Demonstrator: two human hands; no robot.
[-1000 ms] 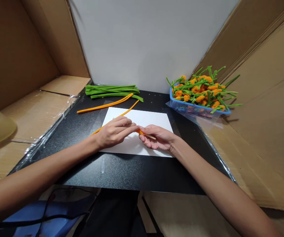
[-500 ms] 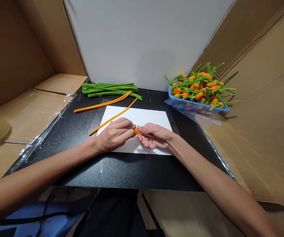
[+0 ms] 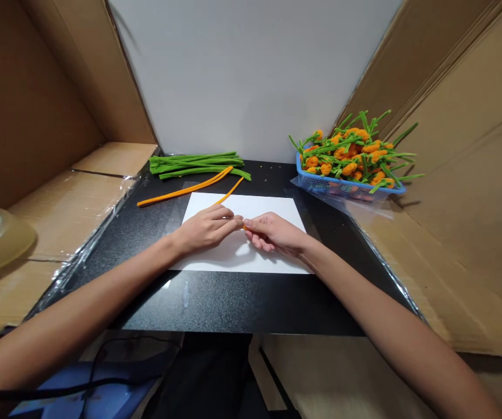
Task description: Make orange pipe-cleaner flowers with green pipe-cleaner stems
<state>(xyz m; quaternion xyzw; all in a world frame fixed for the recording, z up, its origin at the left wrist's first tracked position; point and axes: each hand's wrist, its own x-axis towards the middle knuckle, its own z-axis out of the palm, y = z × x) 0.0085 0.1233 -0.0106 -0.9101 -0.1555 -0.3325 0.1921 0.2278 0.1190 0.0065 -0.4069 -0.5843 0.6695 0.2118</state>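
Observation:
Over the white sheet point(image 3: 216, 265), my left hand point(image 3: 207, 228) and my right hand point(image 3: 275, 234) meet at the fingertips. Between them shows a small orange fuzzy piece point(image 3: 245, 226), mostly hidden by the fingers. My right thumb and forefinger pinch it. My left fingers are closed at its left side; whether they grip it too is hard to make out. One orange stem point(image 3: 232, 191) runs behind my left hand, partly covered by it. Farther back lie more orange stems point(image 3: 181, 193) and a bundle of green stems point(image 3: 198, 163).
A blue basket point(image 3: 342, 189) full of orange and green fuzzy pieces stands at the back right, on clear plastic. A roll of tape point(image 3: 6, 244) lies on cardboard at the left. Cardboard walls flank the black table point(image 3: 233, 302).
My left hand has shifted up and now covers much of the single orange stem. My right fingers have closed more over the small orange piece. The view has shifted slightly.

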